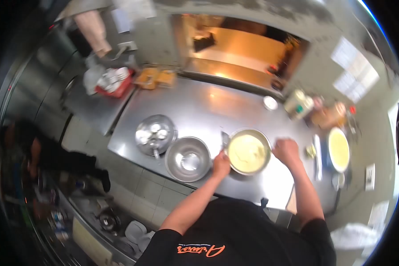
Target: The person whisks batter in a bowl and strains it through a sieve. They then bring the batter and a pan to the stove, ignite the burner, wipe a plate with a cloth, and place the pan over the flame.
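A round metal bowl (pixel 231 166) holding a pale yellow mixture (pixel 247 151) stands on the steel table (pixel 199 99). At its left side is my left hand (pixel 221 164), closed around the handle of a utensil (pixel 225 139) whose flat end sticks up beside the rim. My right hand (pixel 286 150) is a fist at the bowl's right edge; what it grips, if anything, is too small to make out. An empty metal bowl (pixel 188 158) sits left of my left hand. Farther left, another metal bowl (pixel 155 135) contains several white pieces and a utensil.
A blue-rimmed tub (pixel 331 155) of yellow contents and several bottles (pixel 298 104) stand at the right. A small white cup (pixel 270 103) is near the back. At the back left are a red basket (pixel 119 91) and orange containers (pixel 166 79). Another person (pixel 53 148) is at the far left.
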A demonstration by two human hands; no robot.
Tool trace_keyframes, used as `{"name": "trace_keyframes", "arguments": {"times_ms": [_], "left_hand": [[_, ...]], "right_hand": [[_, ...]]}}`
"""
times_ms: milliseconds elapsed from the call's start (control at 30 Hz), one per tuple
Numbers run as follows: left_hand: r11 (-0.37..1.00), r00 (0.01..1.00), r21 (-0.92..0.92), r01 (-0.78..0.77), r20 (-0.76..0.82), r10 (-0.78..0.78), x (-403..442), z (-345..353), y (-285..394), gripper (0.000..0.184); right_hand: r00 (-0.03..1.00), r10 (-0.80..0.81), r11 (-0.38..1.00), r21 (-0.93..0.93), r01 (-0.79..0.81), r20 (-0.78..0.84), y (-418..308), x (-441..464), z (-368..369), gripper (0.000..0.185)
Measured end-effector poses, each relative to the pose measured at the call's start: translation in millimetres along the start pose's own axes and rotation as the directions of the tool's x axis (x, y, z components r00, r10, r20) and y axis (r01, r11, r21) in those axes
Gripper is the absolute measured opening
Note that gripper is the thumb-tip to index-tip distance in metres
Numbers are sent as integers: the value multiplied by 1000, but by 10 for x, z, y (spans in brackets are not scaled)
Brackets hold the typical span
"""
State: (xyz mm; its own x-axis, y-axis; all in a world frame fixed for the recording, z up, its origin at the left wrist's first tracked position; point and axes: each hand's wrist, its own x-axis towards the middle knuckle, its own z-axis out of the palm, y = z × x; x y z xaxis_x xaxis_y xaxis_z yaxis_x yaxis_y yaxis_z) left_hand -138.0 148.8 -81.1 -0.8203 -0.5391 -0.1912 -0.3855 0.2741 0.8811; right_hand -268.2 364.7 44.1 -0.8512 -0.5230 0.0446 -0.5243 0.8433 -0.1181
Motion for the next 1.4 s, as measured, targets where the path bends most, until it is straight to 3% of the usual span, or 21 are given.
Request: {"name": "trace_keyframes", "arguments": {"times_ms": [67, 100, 133, 233, 333, 400, 433, 467, 533, 600, 667, 733, 800, 867, 967, 1067, 1133, 1200, 1233, 1300, 1400], "left_hand": [[1000, 1000, -2, -21, -18, 21, 37, 72, -114, 38], [997, 1000, -76, 7, 10, -6, 8, 38, -56, 38], [996, 995, -64, -68, -78, 63, 18, 82, -113, 26], [999, 999, -36, -41, -37, 39, 49, 83, -150, 28], [999, 1000, -40, 10, 10, -10, 23, 54, -140, 35], [992, 1000, -125, 4, 7, -3, 48, 80, -149, 33], [996, 1000, -85, 9, 21, -8, 31, 65, -135, 33], [999, 999, -45, 11, 32, -9, 36, 34, -110, 32], [999, 1000, -44, -7, 14, 7, 64, 27, -74, 30], [992, 999, -118, -35, -42, 31, 43, 73, -95, 26], [995, 1000, -95, -10, 3, 11, 6, 22, -41, 30], [999, 999, -28, 23, 46, -22, 20, 2, -30, 32], [994, 994, 83, 68, 77, -74, 75, -6, -59, 33], [999, 997, 12, 44, 70, -45, 54, -23, -8, 34], [999, 1000, 29, -18, 14, 18, 48, 88, -123, 36], [997, 996, 56, 59, 58, -63, 79, 50, -159, 42], [992, 986, 44, 121, 106, -125, 34, -56, 32, 46], [997, 1000, 78, 16, 6, -17, 21, -40, 39, 49], [993, 992, 44, 107, 61, -109, 37, -50, 53, 49], [993, 991, 31, 114, 70, -116, 33, -88, 104, 49], [990, 1000, 141, -5, 8, 4, 67, 4, -72, 49]], "right_hand": [[991, 108, 961, 263, -83, -81, -66, 119, 175, 14], [998, 60, 947, 316, -58, 5, -209, 74, 173, 14], [997, -3, 925, 380, -28, 83, -285, 48, 184, 14], [950, 24, 994, 95, -57, 311, -140, -99, -186, 19], [967, 221, 962, 137, -238, 128, 32, 82, -84, 23], [973, 220, 907, 353, -229, 66, -89, 174, 265, 22], [977, 134, 918, 352, -185, 164, -243, 124, 231, 23], [974, 44, 943, 312, -114, 223, -326, 36, 113, 22], [951, 46, 992, 101, -80, 305, -220, -40, -99, 18], [982, 93, 996, -11, -92, 163, -19, 59, -101, 15], [989, 140, 981, 130, -145, 44, -72, 230, 74, 16], [992, 71, 956, 276, -96, 101, -288, 189, 178, 17], [973, 35, 987, 146, -70, 230, -291, 64, 55, 17], [946, 102, 995, -45, -92, 307, -71, -3, -110, 17], [979, 196, 968, 150, -203, 62, -23, 148, 2, 18], [988, 69, 972, 215, -98, 138, -380, 94, 191, 20], [976, 21, 991, 127, -49, 218, -299, -54, -28, 24], [968, 136, 988, 50, -149, 211, -15, -11, -162, 24], [971, 167, 975, 120, -188, 169, -44, 56, -95, 23], [961, 262, 925, 262, -276, 88, -133, 192, 46, 22], [990, 57, 983, 167, -79, 128, -406, 23, 184, 21]]}}
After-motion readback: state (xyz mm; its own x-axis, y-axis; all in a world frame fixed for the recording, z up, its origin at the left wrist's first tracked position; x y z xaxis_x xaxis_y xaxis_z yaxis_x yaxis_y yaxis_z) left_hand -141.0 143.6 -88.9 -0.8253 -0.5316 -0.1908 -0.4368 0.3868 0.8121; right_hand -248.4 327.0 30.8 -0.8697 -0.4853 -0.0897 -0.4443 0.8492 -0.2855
